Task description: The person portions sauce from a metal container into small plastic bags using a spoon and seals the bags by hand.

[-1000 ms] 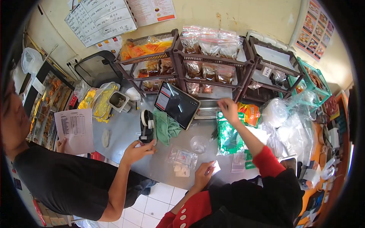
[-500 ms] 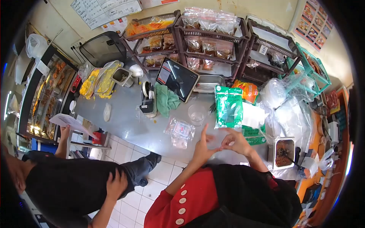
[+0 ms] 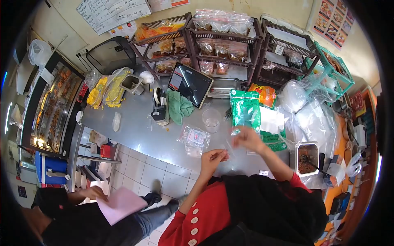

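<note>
Over the near edge of the steel table, my left hand (image 3: 214,160) is closed, its fingers pinched together. A faint clear streak shows beside its fingertips, but I cannot make out what it is. My right hand (image 3: 248,139) is raised just beyond and to the right, its fingers smeared by motion. Behind it lies a green pack of disposable gloves (image 3: 245,110), partly covered by that hand. Left of my hands are small clear plastic packets (image 3: 194,138) and a round clear container (image 3: 211,119).
A metal pan of red-brown food (image 3: 307,159) stands at the right. A tablet (image 3: 189,85), a green cloth (image 3: 179,107) and a tape dispenser (image 3: 159,107) sit farther back. Brown crates (image 3: 223,39) hold bagged food. Another person (image 3: 94,217) at the left holds a pink sheet (image 3: 122,206).
My hands have come apart; the right lifted away and the left lowered and curled its fingers. The other person has turned and shifted lower, now with a pink sheet before them.
</note>
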A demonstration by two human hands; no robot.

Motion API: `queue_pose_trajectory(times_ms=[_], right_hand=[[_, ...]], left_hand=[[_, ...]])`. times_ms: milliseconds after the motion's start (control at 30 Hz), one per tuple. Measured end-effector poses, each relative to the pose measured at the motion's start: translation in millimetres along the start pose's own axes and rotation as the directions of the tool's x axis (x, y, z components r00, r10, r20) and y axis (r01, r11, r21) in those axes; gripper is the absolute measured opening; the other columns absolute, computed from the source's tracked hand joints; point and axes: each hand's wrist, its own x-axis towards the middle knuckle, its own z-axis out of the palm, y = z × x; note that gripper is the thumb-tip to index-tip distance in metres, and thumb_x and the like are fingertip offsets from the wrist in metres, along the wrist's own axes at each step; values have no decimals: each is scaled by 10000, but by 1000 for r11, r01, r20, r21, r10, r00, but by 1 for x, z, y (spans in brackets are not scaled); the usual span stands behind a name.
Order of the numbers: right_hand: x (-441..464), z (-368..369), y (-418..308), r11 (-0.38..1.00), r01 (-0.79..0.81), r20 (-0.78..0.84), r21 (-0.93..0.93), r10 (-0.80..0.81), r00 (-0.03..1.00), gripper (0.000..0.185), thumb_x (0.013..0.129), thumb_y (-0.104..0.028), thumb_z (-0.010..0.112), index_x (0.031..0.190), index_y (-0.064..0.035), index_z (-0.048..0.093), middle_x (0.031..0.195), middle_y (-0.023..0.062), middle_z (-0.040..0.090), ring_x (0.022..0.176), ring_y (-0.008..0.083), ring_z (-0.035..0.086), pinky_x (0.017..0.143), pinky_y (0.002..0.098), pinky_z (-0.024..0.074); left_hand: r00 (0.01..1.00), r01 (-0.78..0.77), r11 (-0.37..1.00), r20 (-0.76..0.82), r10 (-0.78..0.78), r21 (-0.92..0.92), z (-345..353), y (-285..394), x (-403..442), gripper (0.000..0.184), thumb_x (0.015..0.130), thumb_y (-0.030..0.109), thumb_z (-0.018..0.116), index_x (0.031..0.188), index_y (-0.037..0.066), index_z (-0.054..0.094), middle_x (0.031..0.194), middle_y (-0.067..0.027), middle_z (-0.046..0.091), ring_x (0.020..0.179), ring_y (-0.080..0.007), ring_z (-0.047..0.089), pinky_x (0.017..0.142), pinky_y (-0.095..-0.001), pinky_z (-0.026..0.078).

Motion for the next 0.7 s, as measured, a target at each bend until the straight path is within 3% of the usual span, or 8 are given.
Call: queue_pose_trajectory(times_ms=[67, 133, 167, 233, 333, 433, 567, 700], right_hand=[[54, -18, -12, 823, 277, -228, -496, -431, 873, 211, 810, 15, 571, 1018, -6, 603, 770, 80, 676, 723, 184, 677, 667, 319, 518], [138, -43, 3, 662, 338, -322, -669, -667, 672, 154, 808, -35, 583, 954, -22, 633, 828, 144, 672, 746, 326, 654, 697, 395, 517], [177, -59, 22, 606, 269, -242, -749, -627, 740, 197, 781, -73, 602, 969, -47, 656, 892, 169, 666, 831, 359, 644, 750, 421, 518], [235, -72, 30, 561, -36, -113, -827, -102, 988, 243, 730, -126, 639, 947, -21, 670, 986, 184, 665, 883, 323, 661, 764, 421, 528], [270, -60, 28, 330, -188, -193, -925, 18, 981, 253, 709, -148, 637, 928, -35, 691, 1032, 194, 659, 921, 333, 657, 775, 427, 532], [293, -53, 48, 135, -91, -101, -987, -72, 992, 230, 721, -124, 615, 919, -40, 697, 1037, 193, 662, 952, 340, 651, 785, 438, 534], [296, -52, 47, 73, -94, -100, -993, -86, 991, 242, 707, -112, 626, 934, -58, 691, 1010, 181, 667, 974, 333, 642, 778, 441, 536], [267, -78, 22, 227, -178, -229, -958, -223, 948, 195, 742, -131, 640, 911, -36, 656, 989, 182, 660, 901, 354, 654, 747, 449, 538]], left_hand=[[1000, 17, 1000, -20, -17, 3, -6, -1, -1, 175, 884, 94, 644, 965, -58, 671, 842, -114, 685, 762, -155, 664, 712, -276, 557], [999, 30, 999, -32, -29, 18, -9, -6, -4, 183, 875, 105, 659, 955, -59, 674, 832, -109, 683, 748, -144, 654, 700, -269, 542], [999, 39, 999, -35, -39, 20, -9, -5, -6, 179, 874, 105, 661, 952, -56, 675, 831, -106, 683, 748, -143, 653, 704, -269, 541], [998, 58, 998, -40, -56, 29, -6, -4, -11, 169, 872, 103, 664, 945, -49, 678, 829, -102, 682, 749, -141, 651, 712, -267, 537], [999, 49, 997, -11, -49, 61, -10, -11, -15, 178, 889, 99, 639, 972, -56, 666, 851, -103, 684, 769, -140, 659, 736, -251, 541], [997, 63, 996, -48, -61, 57, -18, -19, -16, 181, 894, 99, 630, 972, -62, 662, 858, -100, 684, 770, -133, 653, 728, -248, 536], [990, 50, 998, -127, -54, -34, -28, -26, -13, 183, 894, 96, 630, 975, -64, 659, 852, -97, 680, 769, -131, 650, 729, -249, 534], [991, 77, 995, -109, -84, -63, -31, -30, 0, 178, 891, 89, 632, 978, -64, 657, 852, -95, 679, 767, -132, 649, 724, -252, 536]])
